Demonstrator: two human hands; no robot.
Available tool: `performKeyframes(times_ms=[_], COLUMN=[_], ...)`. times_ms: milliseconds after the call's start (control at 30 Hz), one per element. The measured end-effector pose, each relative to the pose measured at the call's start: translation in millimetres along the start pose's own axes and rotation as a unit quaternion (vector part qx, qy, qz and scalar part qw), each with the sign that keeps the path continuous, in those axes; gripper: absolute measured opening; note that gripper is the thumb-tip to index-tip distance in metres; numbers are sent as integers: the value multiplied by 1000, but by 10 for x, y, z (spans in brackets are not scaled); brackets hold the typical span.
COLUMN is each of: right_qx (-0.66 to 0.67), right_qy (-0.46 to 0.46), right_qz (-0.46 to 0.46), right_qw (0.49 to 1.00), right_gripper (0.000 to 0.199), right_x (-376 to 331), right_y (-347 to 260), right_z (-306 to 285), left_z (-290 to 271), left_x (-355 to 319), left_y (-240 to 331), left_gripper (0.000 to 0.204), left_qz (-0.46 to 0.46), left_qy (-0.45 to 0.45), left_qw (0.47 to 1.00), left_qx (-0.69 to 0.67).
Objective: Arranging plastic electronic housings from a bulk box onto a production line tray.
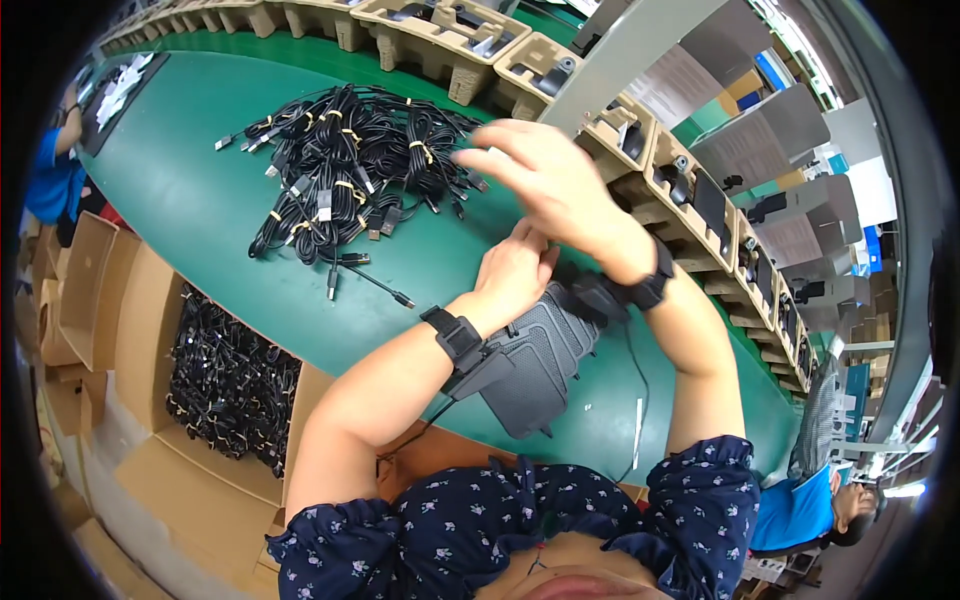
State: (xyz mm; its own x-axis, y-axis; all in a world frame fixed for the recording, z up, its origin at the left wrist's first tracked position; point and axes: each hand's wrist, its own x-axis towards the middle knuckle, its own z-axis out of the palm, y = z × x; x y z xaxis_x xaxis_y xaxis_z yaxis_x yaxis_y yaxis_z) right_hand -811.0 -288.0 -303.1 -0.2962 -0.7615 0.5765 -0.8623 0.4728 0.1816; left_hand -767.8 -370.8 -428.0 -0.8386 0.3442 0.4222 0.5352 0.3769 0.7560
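My right hand [545, 175] is raised over the green table [200, 200], fingers spread and blurred, with nothing visible in it. My left hand [512, 272] is just below it, its fingertips tucked under my right wrist and hidden, next to the black wristband [650, 288]. My left wrist carries a black band with a small device and cable [462, 345]. Beneath both hands lies a dark grey ribbed moulded tray [540, 365]. A pile of black cables bundled with yellow ties [350, 170] lies on the table just beyond my hands.
Moulded pulp trays with black parts [450, 40] line the table's far edge. An open cardboard box of black cables [230, 380] stands beside the table. One person in blue [55, 175] works at the far left, another [800, 510] at the lower right.
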Motion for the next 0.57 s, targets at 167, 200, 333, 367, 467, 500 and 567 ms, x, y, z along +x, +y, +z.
performKeyframes(times_ms=[167, 200, 333, 367, 467, 500, 567], right_qx=[-13, -19, 89, 90, 424, 455, 491], right_qy=[-50, -62, -35, -38, -32, 4, 52], right_qz=[-6, -4, 18, 19, 348, 363, 399], right_qw=[999, 998, 995, 995, 836, 813, 773], right_gripper=[47, 41, 26, 26, 25, 25, 24], right_x=[299, 302, 221, 159, -7, -148, -381], right_y=[169, 204, 288, 252, 3, 13, 27], right_z=[524, 586, 520, 440, 89, 59, -36], left_z=[-32, -58, 38, 36, -20, -19, -62], left_x=[87, 111, 92, 112, 101, 110, 102], left_y=[134, 141, -35, -27, 37, 76, 139], left_gripper=[34, 39, 33, 33, 29, 29, 34], left_qz=[-59, -84, 14, 12, -97, -93, -83], left_qy=[-17, -32, 20, 20, 4, -1, 3], left_qw=[993, 989, 996, 996, 981, 981, 985], left_qx=[-103, -120, -83, -86, -169, -172, -150])
